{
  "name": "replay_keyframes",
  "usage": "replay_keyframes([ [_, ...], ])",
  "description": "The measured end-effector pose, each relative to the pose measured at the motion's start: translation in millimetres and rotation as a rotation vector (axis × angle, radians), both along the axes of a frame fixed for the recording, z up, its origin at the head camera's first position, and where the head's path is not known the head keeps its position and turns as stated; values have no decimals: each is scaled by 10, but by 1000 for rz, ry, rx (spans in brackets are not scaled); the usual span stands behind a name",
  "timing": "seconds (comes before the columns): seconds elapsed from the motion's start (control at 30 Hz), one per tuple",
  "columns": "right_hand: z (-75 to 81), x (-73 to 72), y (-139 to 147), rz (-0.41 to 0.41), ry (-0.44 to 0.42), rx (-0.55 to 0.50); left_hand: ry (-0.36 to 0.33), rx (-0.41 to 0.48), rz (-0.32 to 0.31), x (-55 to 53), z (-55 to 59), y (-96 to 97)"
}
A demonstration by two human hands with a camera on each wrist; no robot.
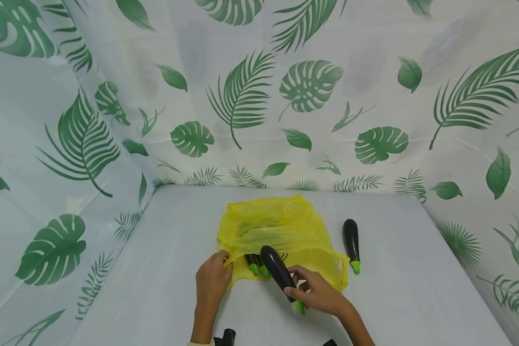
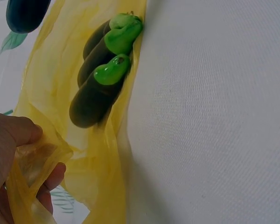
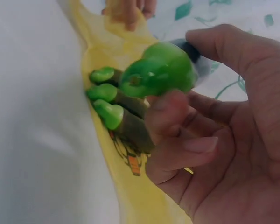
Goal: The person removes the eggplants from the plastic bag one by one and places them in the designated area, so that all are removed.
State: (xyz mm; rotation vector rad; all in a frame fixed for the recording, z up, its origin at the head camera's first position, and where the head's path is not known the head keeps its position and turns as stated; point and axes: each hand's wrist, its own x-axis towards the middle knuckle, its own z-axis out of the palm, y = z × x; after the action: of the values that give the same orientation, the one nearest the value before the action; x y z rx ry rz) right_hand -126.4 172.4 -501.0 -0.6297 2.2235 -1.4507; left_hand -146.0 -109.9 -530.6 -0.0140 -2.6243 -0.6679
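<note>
A thin yellow plastic bag [image 1: 281, 216] lies on the table with its mouth toward me. My left hand [image 1: 214, 278] pinches the left edge of that mouth and lifts it, as the left wrist view shows. My right hand [image 1: 315, 290] holds a dark eggplant [image 1: 278, 271] near its green stem end [image 3: 161, 70], the rounded tip pointing at the bag opening. Inside the bag, three eggplants [image 2: 100, 88] lie side by side, stems toward the mouth. Another eggplant [image 1: 351, 240] rests on the table to the right of the bag.
White table surface [image 1: 155, 250] surrounds the bag. Leaf-printed sheets [image 1: 259, 96] stand as walls behind and at both sides. Dark objects [image 1: 229, 336] poke in at the bottom edge near my wrists.
</note>
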Motion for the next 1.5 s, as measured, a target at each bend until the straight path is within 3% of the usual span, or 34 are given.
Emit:
replay_keyframes([
  [0.4,87,2,15,-208,-14,-60,52,-8,2,-10,-34,-8],
  [0.63,126,1,62,-364,-73,-190,35,-6,5,1,-18,-8],
  [0.83,191,-10,154,-485,-33,-265,31,-13,11,-7,-26,-6],
  [1.13,243,-22,370,-657,98,-204,30,-7,3,3,-26,-5],
  [1.37,271,-51,572,-742,142,-190,18,-4,9,-1,-17,-1],
  [1.5,256,-78,664,-802,126,-138,14,-6,8,5,-9,1],
])
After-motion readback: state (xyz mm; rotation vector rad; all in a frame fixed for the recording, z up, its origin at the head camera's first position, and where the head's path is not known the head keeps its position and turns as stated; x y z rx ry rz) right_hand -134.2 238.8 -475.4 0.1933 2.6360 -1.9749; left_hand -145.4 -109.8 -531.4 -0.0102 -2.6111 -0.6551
